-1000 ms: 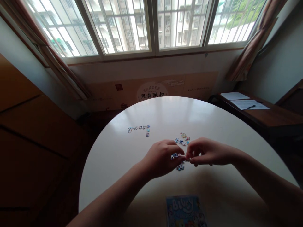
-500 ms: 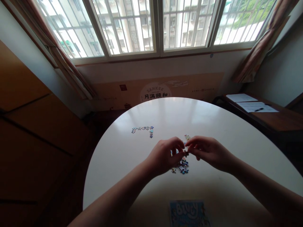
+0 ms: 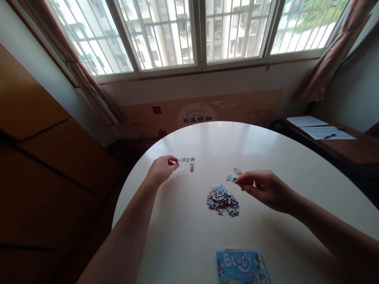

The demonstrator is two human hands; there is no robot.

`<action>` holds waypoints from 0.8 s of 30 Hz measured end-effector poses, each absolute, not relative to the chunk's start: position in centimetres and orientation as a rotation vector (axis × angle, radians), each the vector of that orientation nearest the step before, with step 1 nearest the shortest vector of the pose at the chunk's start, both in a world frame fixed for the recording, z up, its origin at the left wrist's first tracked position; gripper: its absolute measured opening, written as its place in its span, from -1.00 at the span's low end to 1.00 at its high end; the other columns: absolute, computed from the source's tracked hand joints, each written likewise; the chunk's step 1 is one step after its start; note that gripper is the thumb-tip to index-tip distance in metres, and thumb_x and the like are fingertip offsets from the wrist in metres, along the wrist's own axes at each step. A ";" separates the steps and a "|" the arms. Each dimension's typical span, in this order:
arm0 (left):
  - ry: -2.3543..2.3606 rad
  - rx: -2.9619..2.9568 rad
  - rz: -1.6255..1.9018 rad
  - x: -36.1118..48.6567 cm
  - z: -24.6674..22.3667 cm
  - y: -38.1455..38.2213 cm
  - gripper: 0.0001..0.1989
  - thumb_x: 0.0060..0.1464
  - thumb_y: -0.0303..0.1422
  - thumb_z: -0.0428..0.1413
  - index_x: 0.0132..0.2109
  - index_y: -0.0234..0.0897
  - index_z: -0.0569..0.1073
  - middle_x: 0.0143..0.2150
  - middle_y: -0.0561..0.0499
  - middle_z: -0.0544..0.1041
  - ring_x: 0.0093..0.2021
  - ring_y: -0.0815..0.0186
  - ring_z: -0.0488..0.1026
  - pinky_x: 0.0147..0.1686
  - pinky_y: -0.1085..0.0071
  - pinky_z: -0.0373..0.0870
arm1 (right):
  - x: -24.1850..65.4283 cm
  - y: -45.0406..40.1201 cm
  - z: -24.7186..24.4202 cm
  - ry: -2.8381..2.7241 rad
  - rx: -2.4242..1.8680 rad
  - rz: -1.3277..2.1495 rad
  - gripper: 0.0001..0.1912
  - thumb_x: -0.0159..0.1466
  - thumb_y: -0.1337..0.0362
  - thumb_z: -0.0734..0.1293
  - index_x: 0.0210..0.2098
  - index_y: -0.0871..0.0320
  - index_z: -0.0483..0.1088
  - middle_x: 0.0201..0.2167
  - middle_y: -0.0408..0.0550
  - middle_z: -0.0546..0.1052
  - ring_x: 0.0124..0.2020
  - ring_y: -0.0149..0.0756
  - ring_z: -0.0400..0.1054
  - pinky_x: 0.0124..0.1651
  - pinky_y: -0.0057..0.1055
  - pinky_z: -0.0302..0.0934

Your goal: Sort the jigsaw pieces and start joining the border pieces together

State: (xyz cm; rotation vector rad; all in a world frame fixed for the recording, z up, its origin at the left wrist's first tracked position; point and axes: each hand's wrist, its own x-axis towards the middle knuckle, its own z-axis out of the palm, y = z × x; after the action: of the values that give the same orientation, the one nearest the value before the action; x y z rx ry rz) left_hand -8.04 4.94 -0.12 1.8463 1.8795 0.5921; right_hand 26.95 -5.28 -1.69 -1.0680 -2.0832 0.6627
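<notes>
My left hand (image 3: 162, 170) is at the left end of a partly joined row of jigsaw pieces (image 3: 187, 159), its thumb and fingers pinched on a small jigsaw piece. The fingers cover that end of the row. From the row's right end, a short column (image 3: 192, 167) runs down toward me. On the right, my right hand (image 3: 265, 188) has its fingertips closed on a blue jigsaw piece (image 3: 233, 180) beside another loose one. A heap of mixed jigsaw pieces (image 3: 222, 199) lies between the two hands, nearer to me.
A light green and yellow piece (image 3: 237, 171) lies just beyond my right fingertips. The blue Bluey box or booklet (image 3: 241, 266) sits at the near side of the round white table (image 3: 180, 240). Papers and a pen (image 3: 330, 136) rest on a brown side table.
My left hand has moved from the heap, where both hands met over a piece, to the row on the left. My right hand stays near the loose pieces. The heap is now uncovered.
</notes>
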 end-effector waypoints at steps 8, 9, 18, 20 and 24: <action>2.159 2.012 0.384 -8.0 -0.6 4.9 -0.72 0.02 -0.22 0.23 -0.09 -0.15 0.60 -0.19 -0.04 0.64 -0.26 0.19 0.51 -0.41 0.41 0.29 | 27.1 -5.4 -1.4 -2.133 -1.034 0.636 -0.81 0.35 0.25 0.31 -0.18 0.13 0.57 -0.36 -0.05 0.62 -0.52 -0.41 0.35 -0.43 -0.43 0.29; 2.204 2.037 0.372 -8.1 -0.2 4.8 -0.72 0.03 -0.23 0.22 -0.09 -0.13 0.61 -0.19 -0.04 0.64 -0.24 0.18 0.51 -0.38 0.40 0.30 | 27.1 -5.4 -1.4 -2.131 -1.035 0.635 -0.81 0.35 0.26 0.31 -0.17 0.13 0.57 -0.36 -0.05 0.62 -0.52 -0.42 0.35 -0.43 -0.43 0.29; 2.101 2.226 0.218 -7.4 0.9 4.0 -0.81 0.06 -0.24 0.21 -0.18 -0.08 0.67 -0.13 -0.06 0.61 -0.14 0.11 0.51 -0.23 0.33 0.38 | 27.1 -5.5 -1.2 -2.161 -1.020 0.642 -0.82 0.36 0.26 0.31 -0.18 0.13 0.57 -0.35 -0.06 0.62 -0.51 -0.41 0.36 -0.43 -0.43 0.29; 2.097 2.224 0.189 -7.3 0.5 4.2 -0.81 0.05 -0.27 0.20 -0.20 -0.06 0.68 -0.13 -0.05 0.61 -0.13 0.09 0.51 -0.22 0.32 0.39 | 27.1 -5.5 -1.2 -2.168 -1.019 0.631 -0.82 0.36 0.27 0.30 -0.17 0.13 0.56 -0.35 -0.05 0.62 -0.50 -0.42 0.36 -0.43 -0.44 0.29; 2.146 2.201 0.222 -7.6 -0.1 4.7 -0.78 0.09 -0.29 0.14 -0.18 -0.03 0.68 -0.12 -0.04 0.62 -0.12 0.08 0.52 -0.19 0.29 0.40 | 27.2 -5.4 -1.2 -2.169 -1.010 0.617 -0.82 0.36 0.28 0.30 -0.18 0.14 0.56 -0.36 -0.05 0.62 -0.52 -0.42 0.36 -0.43 -0.44 0.28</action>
State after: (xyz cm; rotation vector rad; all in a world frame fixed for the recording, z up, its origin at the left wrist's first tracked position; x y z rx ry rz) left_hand -7.60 4.68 -0.11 2.2012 2.1462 0.2218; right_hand 27.17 -5.40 -1.22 -1.0095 -2.1686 0.6166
